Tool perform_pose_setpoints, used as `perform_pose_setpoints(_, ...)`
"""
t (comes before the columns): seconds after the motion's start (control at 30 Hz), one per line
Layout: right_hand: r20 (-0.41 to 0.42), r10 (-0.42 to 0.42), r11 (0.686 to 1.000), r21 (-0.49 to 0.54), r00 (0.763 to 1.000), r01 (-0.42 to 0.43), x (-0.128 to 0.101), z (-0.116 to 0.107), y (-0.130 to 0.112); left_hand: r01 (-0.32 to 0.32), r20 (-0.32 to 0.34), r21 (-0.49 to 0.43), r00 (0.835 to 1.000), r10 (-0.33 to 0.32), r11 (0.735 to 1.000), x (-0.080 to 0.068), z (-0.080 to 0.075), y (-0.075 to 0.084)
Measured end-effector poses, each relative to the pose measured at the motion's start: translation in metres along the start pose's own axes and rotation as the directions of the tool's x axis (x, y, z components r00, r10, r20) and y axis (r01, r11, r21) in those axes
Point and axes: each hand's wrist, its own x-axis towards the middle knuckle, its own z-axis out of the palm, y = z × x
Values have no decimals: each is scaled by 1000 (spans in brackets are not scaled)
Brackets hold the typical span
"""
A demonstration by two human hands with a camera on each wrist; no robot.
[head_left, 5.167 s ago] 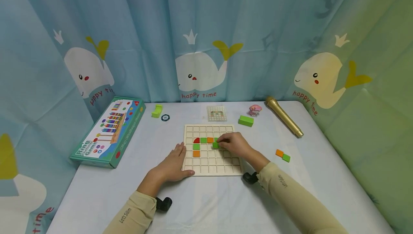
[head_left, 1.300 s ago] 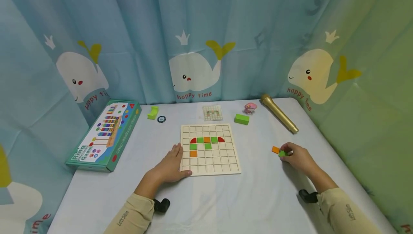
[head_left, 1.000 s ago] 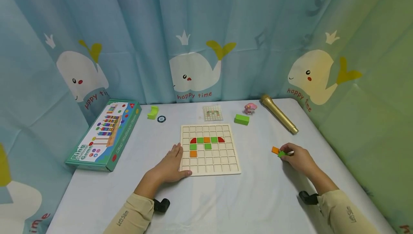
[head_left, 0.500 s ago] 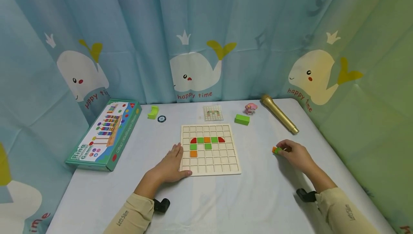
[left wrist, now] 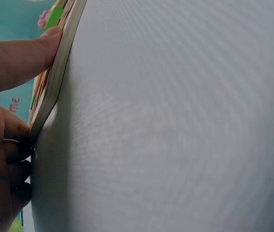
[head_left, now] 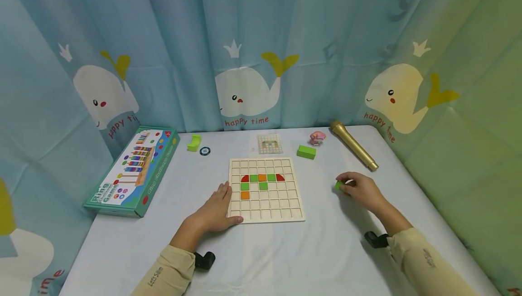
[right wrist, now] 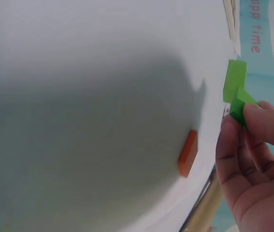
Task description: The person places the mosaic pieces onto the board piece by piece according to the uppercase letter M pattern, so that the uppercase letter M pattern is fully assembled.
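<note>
A wooden grid board holds several red, green and orange tiles in its upper and middle cells. My left hand rests along its left side, thumb at the near corner; the left wrist view shows the thumb on the board's edge. To the right of the board, my right hand pinches a green square tile between thumb and fingertips, raised off the table. In the right wrist view that green tile is tilted, and an orange tile lies on the table, hidden in the head view.
Behind the board lie a pattern card, a green block and a pink figurine. A gold microphone is at the back right. At left are a game box, a light green piece and a round chip.
My right hand put a green tile and a red tile on the board, then took the green tile beside the orange one and moved left with it. My left hand stayed on the board.
</note>
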Motion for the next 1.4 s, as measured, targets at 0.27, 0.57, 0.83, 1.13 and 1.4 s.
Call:
perform_pose_setpoints(0.27,2,-42,999,0,999,42,12,6,-13,-12,2,3,1000,12,1000,0,0,0)
perform_pose_setpoints(0.57,11,-58,998,-5,998,58,23,17,-27,-15,-9,4,1000,15,1000,0,0,0)
perform_pose_setpoints(0.83,-15,-103,995,5,995,104,30,26,-39,-10,-17,-2,1000,10,1000,0,0,1)
perform_pose_setpoints(1.13,-1,-114,993,16,994,114,36,35,-47,1,-9,-5,1000,-1,1000,1,2,-1)
perform_pose_setpoints(1.4,13,-124,992,10,992,124,42,44,-53,8,-6,0,1000,-8,1000,1,2,0)
